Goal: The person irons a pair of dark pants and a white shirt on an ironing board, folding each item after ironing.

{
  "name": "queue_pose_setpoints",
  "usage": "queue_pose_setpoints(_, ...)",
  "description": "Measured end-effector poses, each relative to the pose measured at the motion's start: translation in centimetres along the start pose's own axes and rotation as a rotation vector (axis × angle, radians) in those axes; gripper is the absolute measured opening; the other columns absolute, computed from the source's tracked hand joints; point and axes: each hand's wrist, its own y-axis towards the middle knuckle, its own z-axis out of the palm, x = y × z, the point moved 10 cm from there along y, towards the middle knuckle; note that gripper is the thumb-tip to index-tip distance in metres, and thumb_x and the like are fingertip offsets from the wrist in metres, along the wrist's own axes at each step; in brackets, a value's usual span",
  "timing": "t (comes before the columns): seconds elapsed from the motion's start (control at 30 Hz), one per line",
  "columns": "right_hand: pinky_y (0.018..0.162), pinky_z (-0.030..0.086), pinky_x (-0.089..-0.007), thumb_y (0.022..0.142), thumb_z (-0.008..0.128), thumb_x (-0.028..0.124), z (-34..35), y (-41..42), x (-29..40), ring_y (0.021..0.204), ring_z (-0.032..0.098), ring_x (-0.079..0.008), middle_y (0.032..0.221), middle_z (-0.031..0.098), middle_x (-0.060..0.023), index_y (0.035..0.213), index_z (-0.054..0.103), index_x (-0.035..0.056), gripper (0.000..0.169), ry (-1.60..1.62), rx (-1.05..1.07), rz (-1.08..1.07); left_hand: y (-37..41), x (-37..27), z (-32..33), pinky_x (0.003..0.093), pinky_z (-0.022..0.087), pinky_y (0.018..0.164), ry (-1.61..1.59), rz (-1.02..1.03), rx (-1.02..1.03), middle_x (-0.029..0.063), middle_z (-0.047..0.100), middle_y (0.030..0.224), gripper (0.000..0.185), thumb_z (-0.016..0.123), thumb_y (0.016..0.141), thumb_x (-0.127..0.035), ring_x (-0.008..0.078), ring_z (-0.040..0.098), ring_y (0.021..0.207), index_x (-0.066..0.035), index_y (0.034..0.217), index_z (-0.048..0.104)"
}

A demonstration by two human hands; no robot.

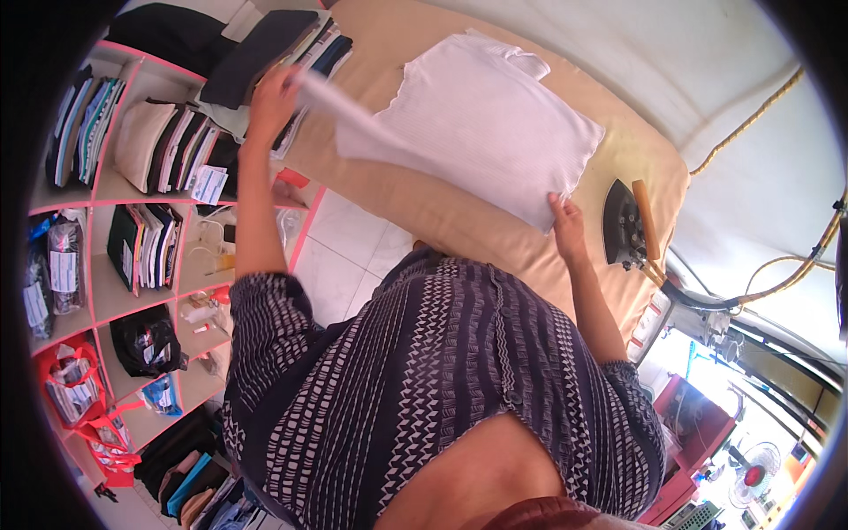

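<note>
A white ribbed knit top (487, 112) with wavy edges lies spread on a tan cloth-covered ironing table (424, 20). My left hand (273, 99) grips one end of it, lifted off the table at the left; that raised strip is blurred. Behind this hand is a stack of folded clothes (265, 53). With thumb and fingers, my right hand (566, 222) pinches the near right corner of the top, by the table's front edge. An iron (623, 225) with a wooden handle rests on its side or heel, I cannot tell which, to the right of that hand.
Pink-edged shelves (93, 255) at the left hold folded clothes (165, 149) and bagged parcels (66, 265). A thick cable (702, 301) runs from the iron along the right. A fan (755, 474) stands at the lower right. White floor tiles (344, 245) show before the table.
</note>
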Motion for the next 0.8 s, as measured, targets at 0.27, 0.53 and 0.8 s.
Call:
queue_pose_setpoints(0.27, 0.078, 0.044, -0.0286, 0.092, 0.057, 0.025, -3.3, 4.0, -3.6, 0.086, 0.056, -0.0145, 0.100, 0.061, -0.0069, 0.120, 0.050, -0.0024, 0.039, 0.261, -0.152, 0.173, 1.7, 9.0, 21.3, 0.0364, 0.048, 0.076, -0.067, -0.204, 0.494, 0.0142, 0.068, 0.091, 0.031, 0.065, 0.078, -0.030, 0.0263, 0.065, 0.085, -0.005, 0.097, 0.067)
queue_pose_setpoints(0.53, 0.043, 0.031, -0.0190, 0.088, 0.058, 0.012, -3.0, -0.8, -1.1, 0.049, 0.035, -0.0027, 0.080, 0.060, 0.0034, 0.139, 0.041, 0.0152, 0.053, 0.025, -0.331, -0.010, -5.4, 10.1, 28.0, 0.0349, 0.048, 0.068, -0.116, -0.349, 0.640, 0.0127, 0.066, 0.074, 0.036, 0.071, 0.074, -0.037, 0.0228, 0.064, 0.071, -0.002, 0.078, 0.068)
queue_pose_setpoints(0.8, 0.094, 0.035, -0.0220, 0.083, 0.049, -0.004, -2.4, -1.0, -1.5, 0.107, 0.050, -0.0126, 0.124, 0.055, -0.0052, 0.126, 0.055, 0.0051, 0.044, -0.177, -0.331, -0.062, -8.1, 12.0, 30.0, 0.0242, 0.040, 0.048, -0.756, -0.738, 0.890, 0.0007, 0.056, 0.071, 0.031, 0.070, 0.080, -0.029, 0.0090, 0.050, 0.055, -0.005, 0.096, 0.058)
